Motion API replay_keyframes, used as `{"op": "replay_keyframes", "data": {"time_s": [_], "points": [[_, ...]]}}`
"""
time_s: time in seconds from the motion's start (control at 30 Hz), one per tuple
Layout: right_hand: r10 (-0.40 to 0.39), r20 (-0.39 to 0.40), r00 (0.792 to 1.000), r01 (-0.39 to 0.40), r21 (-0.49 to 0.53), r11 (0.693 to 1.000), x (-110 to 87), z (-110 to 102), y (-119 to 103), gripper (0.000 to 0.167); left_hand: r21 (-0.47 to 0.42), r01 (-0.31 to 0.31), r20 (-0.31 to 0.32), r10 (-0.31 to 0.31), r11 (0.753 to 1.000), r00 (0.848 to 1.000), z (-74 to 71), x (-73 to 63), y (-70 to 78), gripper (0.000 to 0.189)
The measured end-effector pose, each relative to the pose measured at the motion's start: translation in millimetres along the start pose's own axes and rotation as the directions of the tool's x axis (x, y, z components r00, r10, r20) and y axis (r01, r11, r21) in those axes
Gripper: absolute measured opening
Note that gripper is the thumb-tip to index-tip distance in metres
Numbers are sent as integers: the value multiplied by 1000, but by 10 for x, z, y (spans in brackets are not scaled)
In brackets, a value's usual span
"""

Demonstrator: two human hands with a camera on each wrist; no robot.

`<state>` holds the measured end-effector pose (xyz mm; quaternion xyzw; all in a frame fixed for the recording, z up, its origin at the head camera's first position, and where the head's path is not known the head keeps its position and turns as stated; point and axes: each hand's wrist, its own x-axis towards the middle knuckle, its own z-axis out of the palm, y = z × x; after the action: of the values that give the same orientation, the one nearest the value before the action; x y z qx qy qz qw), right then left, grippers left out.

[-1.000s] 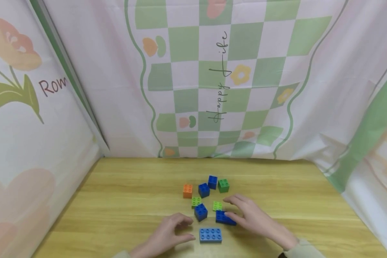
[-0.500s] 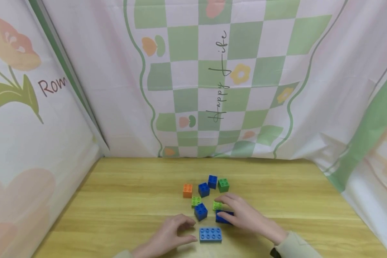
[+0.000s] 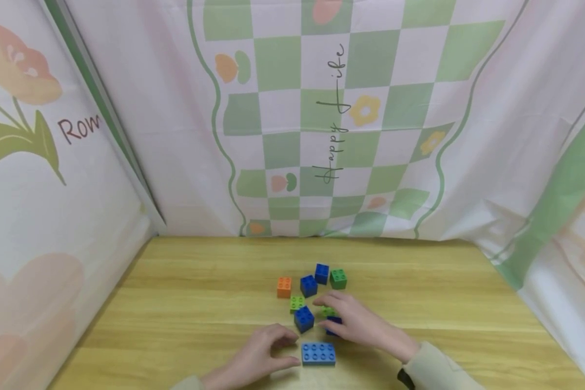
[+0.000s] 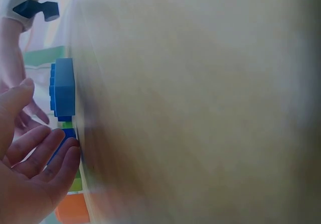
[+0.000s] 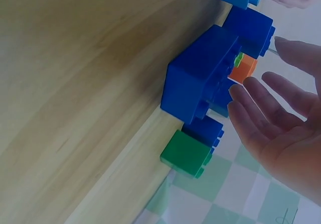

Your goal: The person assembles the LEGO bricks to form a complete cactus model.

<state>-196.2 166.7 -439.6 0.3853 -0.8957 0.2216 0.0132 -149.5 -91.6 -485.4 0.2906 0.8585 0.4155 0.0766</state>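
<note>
A light blue eight-stud toy brick [image 3: 318,353] lies nearest the person. My left hand [image 3: 260,352] stands at its left side, thumb and fingers spread apart and holding nothing. Over a long dark blue brick [image 3: 333,328] and a lime brick [image 3: 327,311] reaches my right hand [image 3: 361,320], partly hiding both. Its fingers are extended and grip nothing; the right wrist view shows them above the studs of the bricks. Just left of its fingertips sits a square dark blue brick [image 3: 304,319], touching or close to another lime brick [image 3: 297,304].
Farther back on the wooden table [image 3: 200,292] are an orange brick [image 3: 284,287], two dark blue bricks [image 3: 309,285] and a green brick [image 3: 338,279]. A checkered curtain [image 3: 322,135] hangs behind the table, and printed cloth walls stand at both sides.
My right hand has moved left across the long dark blue and lime bricks, covering more of them. My left hand has edged slightly right toward the light blue brick. The bricks stay where they were.
</note>
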Motion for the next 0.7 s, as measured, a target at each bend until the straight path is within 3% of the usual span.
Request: {"op": "replay_keyframes", "data": {"time_s": [0.7], "points": [[25, 93, 995, -29, 44, 999, 156, 58, -20, 40, 35, -61, -24, 62, 998, 998, 41, -12, -19, 42]]}}
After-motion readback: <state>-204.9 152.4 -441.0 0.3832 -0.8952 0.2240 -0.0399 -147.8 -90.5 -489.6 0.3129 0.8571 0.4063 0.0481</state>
